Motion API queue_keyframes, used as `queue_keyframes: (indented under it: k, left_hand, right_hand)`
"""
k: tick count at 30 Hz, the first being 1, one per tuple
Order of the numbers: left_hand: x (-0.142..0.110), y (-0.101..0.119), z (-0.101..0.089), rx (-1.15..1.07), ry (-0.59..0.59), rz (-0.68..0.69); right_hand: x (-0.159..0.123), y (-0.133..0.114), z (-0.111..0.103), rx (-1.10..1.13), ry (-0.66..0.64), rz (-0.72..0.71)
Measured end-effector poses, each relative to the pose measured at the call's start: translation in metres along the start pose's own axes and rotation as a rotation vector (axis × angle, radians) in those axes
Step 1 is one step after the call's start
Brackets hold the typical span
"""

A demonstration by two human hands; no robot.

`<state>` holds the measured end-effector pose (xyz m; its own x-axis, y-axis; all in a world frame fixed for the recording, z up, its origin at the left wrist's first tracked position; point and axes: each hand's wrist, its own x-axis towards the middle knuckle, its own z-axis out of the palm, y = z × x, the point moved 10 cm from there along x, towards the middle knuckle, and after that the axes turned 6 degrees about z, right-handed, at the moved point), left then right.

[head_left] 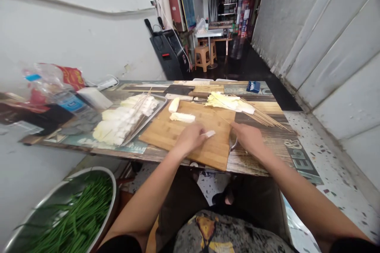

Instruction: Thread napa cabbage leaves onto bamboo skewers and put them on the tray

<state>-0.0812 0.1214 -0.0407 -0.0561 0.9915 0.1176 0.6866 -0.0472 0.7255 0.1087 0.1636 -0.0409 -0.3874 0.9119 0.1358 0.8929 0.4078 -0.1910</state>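
My left hand (pixel 190 137) is closed over the wooden cutting board (pixel 160 131), gripping a small piece of napa cabbage (pixel 209 134) whose white end sticks out to the right. At the board's right edge, my right hand (pixel 247 136) pinches a thin bamboo skewer (pixel 226 120) that points left and away. Two cabbage rolls, an upright-looking one (pixel 174 105) and a flat-lying one (pixel 182 117), rest near the board's far left. Loose cabbage leaves (pixel 225 102) lie at its far right corner, beside a bundle of bamboo skewers (pixel 268 118).
Left of the board, a metal tray (pixel 162 106) holds skewered cabbage (pixel 118 118). A knife (pixel 200 94) lies behind the board. A large metal bowl of green chives (pixel 80 209) stands low at left. A blue box (pixel 253 86) sits at the table's far right.
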Motion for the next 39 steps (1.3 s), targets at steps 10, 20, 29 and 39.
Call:
queue_keyframes:
  k: [10,20,29,39]
  left_hand:
    - [-0.041,-0.010,0.010,-1.059,0.204,-0.381]
    - [-0.056,0.009,0.018,-1.149,0.185,-0.434]
    - [-0.061,0.011,0.020,-1.124,0.163,-0.419]
    - [-0.061,0.017,0.020,-1.124,0.162,-0.406]
  right_hand:
    - [-0.112,-0.026,-0.063,0.051,0.383,-0.321]
    - [-0.118,-0.028,-0.071,0.051,0.407,-0.321]
    - [-0.120,-0.033,-0.079,-0.075,0.477,-0.310]
    - [-0.118,-0.033,-0.078,-0.054,0.445,-0.328]
